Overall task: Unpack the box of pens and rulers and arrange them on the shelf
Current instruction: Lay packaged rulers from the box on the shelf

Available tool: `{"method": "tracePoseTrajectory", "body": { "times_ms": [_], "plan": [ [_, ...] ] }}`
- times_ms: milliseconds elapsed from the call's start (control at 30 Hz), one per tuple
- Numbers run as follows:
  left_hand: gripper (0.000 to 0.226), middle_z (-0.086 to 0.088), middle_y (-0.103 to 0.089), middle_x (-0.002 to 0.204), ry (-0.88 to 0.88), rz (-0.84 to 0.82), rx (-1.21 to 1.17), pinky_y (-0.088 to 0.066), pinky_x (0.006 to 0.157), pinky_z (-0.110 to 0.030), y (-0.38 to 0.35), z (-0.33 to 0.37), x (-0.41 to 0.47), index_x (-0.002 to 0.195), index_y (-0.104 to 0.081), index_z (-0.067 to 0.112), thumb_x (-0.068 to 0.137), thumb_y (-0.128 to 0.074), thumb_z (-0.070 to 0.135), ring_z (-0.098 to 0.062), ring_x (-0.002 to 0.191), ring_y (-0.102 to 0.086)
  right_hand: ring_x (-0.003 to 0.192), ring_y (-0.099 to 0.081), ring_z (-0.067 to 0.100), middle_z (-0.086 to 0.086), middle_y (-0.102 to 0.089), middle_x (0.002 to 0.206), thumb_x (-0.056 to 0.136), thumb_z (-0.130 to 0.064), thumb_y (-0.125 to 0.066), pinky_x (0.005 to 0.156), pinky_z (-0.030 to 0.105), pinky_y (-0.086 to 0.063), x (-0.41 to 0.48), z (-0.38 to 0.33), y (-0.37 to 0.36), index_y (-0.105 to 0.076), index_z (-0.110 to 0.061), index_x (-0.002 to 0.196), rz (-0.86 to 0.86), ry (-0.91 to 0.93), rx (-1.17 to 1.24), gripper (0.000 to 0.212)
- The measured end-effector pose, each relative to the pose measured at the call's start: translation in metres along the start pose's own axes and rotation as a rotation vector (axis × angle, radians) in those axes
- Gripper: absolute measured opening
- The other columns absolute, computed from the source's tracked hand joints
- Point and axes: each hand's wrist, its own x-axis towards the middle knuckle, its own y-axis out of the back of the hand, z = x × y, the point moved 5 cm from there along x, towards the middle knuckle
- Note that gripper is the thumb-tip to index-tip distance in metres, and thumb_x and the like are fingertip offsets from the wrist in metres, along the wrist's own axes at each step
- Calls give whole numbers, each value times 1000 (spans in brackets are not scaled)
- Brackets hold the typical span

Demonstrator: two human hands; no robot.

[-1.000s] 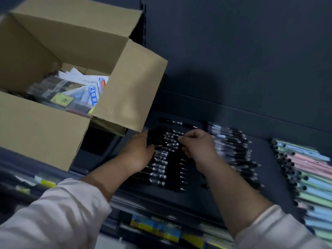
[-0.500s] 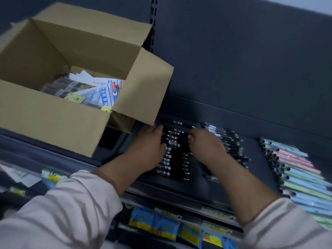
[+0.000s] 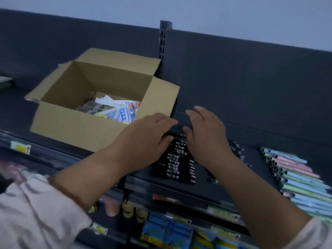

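A: While both hands sat down on the black pens a second ago, pressing the row flat, they're now lifted clear. Left hand (image 3: pixel 149 139) hovers over the near-left end of the black pens (image 3: pixel 177 160), right hand (image 3: pixel 206 135) just beside it above the far end.

B: Fingers?

A: Both spread loose, slightly curled, nothing held. Left thumb maybe brushes the top pen, blur makes that hard to call.

B: So straightening's done?

A: Looks that way to me. Row lies tidy on the shelf (image 3: pixel 201 187), tips toward the right, a second dark batch (image 3: pixel 237 148) partly hidden behind the right wrist, pastel pens (image 3: pixel 296 177) well apart at the right edge.

B: Box?

A: Cardboard box (image 3: pixel 75 126) sits open on the same shelf, just left of the hands, one flap near the left fingertips. View has also tipped upward, so more of its inside shows: packaged items (image 3: pixel 116 110), white and blue printed packs, left in the bottom. Can't tell if they're rulers or more pens.

B: Meaning?

A: Task is partway. My guess: next reach goes left into the box, and the flap could snag a sleeve.
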Motion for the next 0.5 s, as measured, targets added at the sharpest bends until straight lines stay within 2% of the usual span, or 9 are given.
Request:
{"method": "tracePoseTrajectory", "body": {
  "times_ms": [100,200,333,500],
  "plan": [
    [38,-2,-60,123,82,73,50,-44,89,-33,26,-46,-7,127,-57,16,89,-59,20,-23,111,-56,136,-29,24,5,-35,148,97,-25,-47,111,37,-21,16,-35,14,-41,-16,141,69,48,22,45],
    [45,-3,-56,130,187,23,162,-37,92,-33,40,-108,-17,132,-53,18,89,-61,25,-26,117,-50,127,-38,26,5,-43,139,95,-25,-48,104,36,-28,39,-79,5,-47,-15,134,44,100,58,40],
    [48,-7,-53,131,278,-38,220,-41,90,-38,56,-187,-27,134,-50,16,89,-60,29,-30,113,-52,118,-43,27,5,-47,131,93,-28,-52,94,35,-35,80,-137,-34,-49,-16,129,-79,121,136,38],
    [46,-5,-54,128,264,-111,221,-42,93,-37,66,-277,-35,133,-51,16,92,-53,35,-25,111,-52,125,-44,20,1,-43,141,91,-32,-58,96,28,-35,140,-188,-88,-43,-21,140,-321,91,181,52]
  ]
}}
